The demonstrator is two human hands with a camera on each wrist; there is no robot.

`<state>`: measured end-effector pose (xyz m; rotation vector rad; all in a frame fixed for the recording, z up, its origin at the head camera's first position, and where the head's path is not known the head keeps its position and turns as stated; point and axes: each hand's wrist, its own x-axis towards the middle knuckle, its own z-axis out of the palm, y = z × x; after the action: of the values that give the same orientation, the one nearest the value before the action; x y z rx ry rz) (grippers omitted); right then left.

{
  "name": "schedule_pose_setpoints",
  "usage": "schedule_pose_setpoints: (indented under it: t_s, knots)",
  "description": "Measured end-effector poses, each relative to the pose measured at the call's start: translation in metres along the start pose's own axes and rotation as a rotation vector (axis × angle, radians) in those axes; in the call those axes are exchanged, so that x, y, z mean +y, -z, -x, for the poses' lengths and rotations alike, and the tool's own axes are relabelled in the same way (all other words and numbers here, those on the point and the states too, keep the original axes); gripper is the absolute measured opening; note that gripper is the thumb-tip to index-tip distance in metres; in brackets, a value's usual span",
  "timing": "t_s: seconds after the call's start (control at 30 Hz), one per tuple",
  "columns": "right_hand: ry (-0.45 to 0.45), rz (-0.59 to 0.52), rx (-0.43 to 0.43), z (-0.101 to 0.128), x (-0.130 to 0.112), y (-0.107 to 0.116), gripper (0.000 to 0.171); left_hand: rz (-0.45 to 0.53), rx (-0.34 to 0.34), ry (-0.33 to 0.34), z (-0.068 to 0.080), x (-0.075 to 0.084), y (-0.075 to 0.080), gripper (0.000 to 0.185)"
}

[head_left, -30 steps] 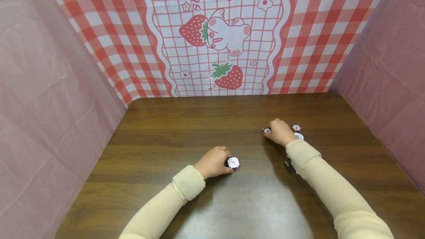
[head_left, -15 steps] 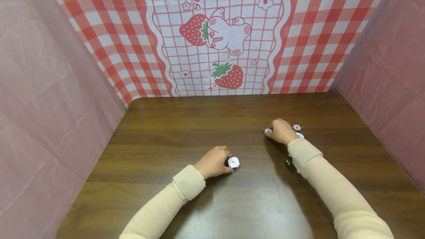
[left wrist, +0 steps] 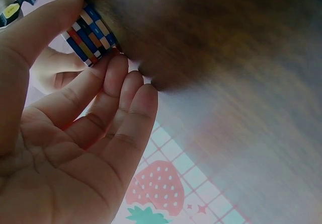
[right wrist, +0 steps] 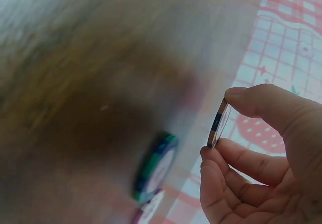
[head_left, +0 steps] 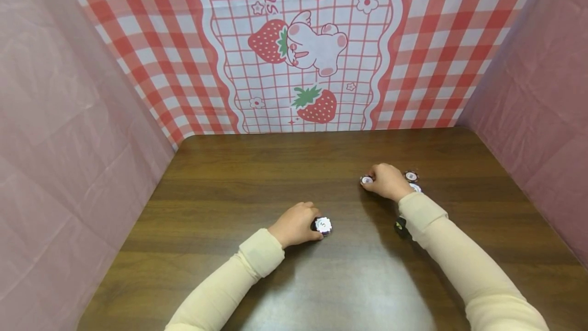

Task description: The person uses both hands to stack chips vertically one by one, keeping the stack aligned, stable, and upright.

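- My left hand (head_left: 294, 225) curls round a short stack of round plastic poker chips with blue, white and orange striped edges (left wrist: 90, 32). The thumb sits on one side and the fingertips (left wrist: 118, 65) on the other, so the chips stay squared up, one on another, and do not slide apart.
- In the head view the stack (head_left: 323, 225) stands on the dark brown wooden table (head_left: 257, 178), near its middle, just right of my left knuckles, its white top face up. Kept on the wood, it needs only a light hold.
- My right hand (head_left: 388, 182) pinches a single thin round chip with a dark striped edge (right wrist: 219, 122) between thumb and fingertips, tilted on its edge off the table. I judge that edge hold is what lets a flat disc come free of the surface.
- That chip (head_left: 367, 180) shows at my right fingertips, well apart from the stack.
- Near my right hand more loose chips lie flat: a green-and-blue-rimmed chip (right wrist: 155, 166) just beside the pinched one in the right wrist view, a red-and-white chip (head_left: 411, 175) beyond my knuckles, and another white-faced chip (head_left: 415, 187) touching my cuff.
- A small dark object (head_left: 400, 227) lies against my right cream sleeve (head_left: 459, 259); I cannot tell what it is.
- A red-and-white checked strawberry cloth (head_left: 298, 45) hangs behind the table.
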<state>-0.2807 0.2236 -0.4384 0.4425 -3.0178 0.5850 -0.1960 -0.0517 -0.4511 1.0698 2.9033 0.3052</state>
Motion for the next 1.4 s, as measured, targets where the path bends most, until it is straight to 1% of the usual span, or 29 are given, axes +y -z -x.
schedule_pose_setpoints:
  t_s: [0.13, 0.37, 0.6, 1.0, 1.4]
  knots:
    - [0.023, -0.014, 0.001, 0.004, -0.010, 0.004, 0.031, 0.001, -0.001, 0.001, 0.000, 0.000, -0.001, 0.035]
    - [0.055, -0.013, 0.008, 0.013, -0.027, 0.009, 0.033, 0.002, -0.004, -0.001, 0.000, 0.000, -0.001, 0.035]
    - [0.135, -0.029, 0.023, 0.023, -0.047, 0.009, 0.032, 0.001, 0.004, -0.006, 0.000, -0.001, -0.001, 0.034]
    - [0.265, -0.050, 0.025, 0.039, -0.076, 0.002, 0.029, 0.002, 0.003, -0.003, 0.000, -0.001, -0.001, 0.035]
    - [0.382, -0.039, -0.004, 0.052, -0.095, -0.009, 0.027, -0.006, 0.012, -0.020, -0.001, -0.002, 0.000, 0.032]
